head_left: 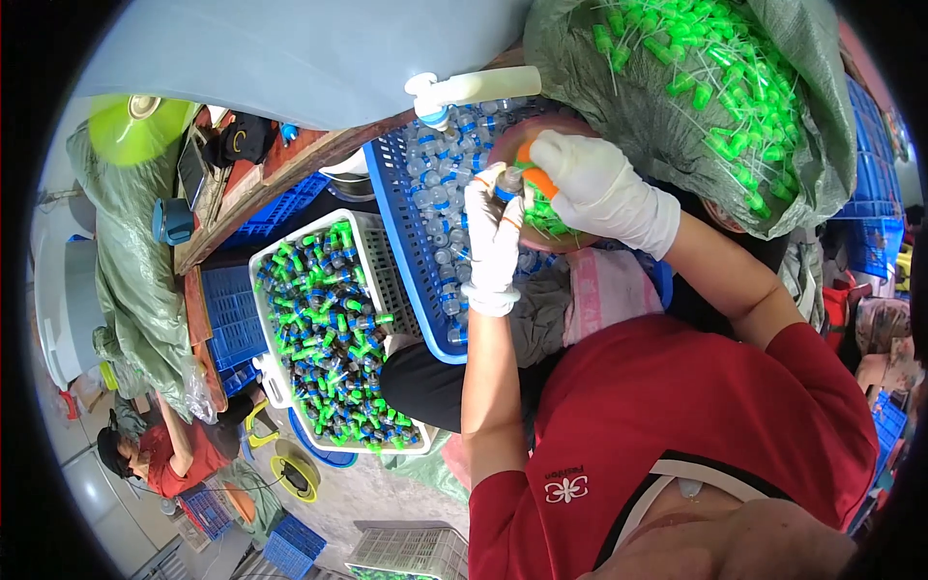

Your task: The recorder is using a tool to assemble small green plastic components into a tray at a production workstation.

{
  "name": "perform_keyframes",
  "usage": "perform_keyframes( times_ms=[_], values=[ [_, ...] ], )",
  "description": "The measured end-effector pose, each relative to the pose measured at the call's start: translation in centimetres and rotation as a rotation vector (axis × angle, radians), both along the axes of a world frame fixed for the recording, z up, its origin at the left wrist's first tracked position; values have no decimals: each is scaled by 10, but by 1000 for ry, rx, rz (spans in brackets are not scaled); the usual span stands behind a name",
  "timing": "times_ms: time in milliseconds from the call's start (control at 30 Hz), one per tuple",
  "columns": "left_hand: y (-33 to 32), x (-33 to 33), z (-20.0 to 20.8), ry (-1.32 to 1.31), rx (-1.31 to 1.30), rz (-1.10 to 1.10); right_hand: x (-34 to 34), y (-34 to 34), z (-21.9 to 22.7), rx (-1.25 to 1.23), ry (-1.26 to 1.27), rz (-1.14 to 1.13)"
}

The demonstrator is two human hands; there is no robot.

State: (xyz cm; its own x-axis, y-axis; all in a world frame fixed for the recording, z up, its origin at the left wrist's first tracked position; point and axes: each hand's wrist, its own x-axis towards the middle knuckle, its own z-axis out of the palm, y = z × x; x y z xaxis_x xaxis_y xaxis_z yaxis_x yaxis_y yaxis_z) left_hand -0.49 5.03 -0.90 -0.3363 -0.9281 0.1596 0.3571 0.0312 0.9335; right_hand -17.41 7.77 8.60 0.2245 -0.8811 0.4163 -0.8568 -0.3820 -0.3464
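My left hand (495, 237), in a white glove, has its fingers wrapped round a small bottle (507, 182) with dark contents and a blue band. My gloved right hand (601, 186) is closed on an orange-handled tool (539, 181) just right of the bottle; its working end is hidden, so I cannot tell its kind. Beneath my right hand stands a pinkish bowl (583, 241) holding green caps (549, 220). Under and left of my hands is a blue crate (398, 217) of small clear bottles (437, 193). A pale tap (478, 89) juts out above it.
A white crate (258, 280) full of dark, green-capped bottles stands left. A green sack (657, 145) at upper right holds green caps with thin white stems. A grey-blue tank (290, 58) hangs over the far side. Another person (184, 449) sits at lower left.
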Motion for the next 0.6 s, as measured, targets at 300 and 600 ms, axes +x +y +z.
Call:
perform_keyframes(
  times_ms=[300, 600],
  values=[
    [24, -23, -3, -421, -231, 101, -3, 10, -66, 319, -334, -69],
    [52, -12, -16, -655, -445, 52, -26, 41, -69, 650, -500, -57]
  ],
)
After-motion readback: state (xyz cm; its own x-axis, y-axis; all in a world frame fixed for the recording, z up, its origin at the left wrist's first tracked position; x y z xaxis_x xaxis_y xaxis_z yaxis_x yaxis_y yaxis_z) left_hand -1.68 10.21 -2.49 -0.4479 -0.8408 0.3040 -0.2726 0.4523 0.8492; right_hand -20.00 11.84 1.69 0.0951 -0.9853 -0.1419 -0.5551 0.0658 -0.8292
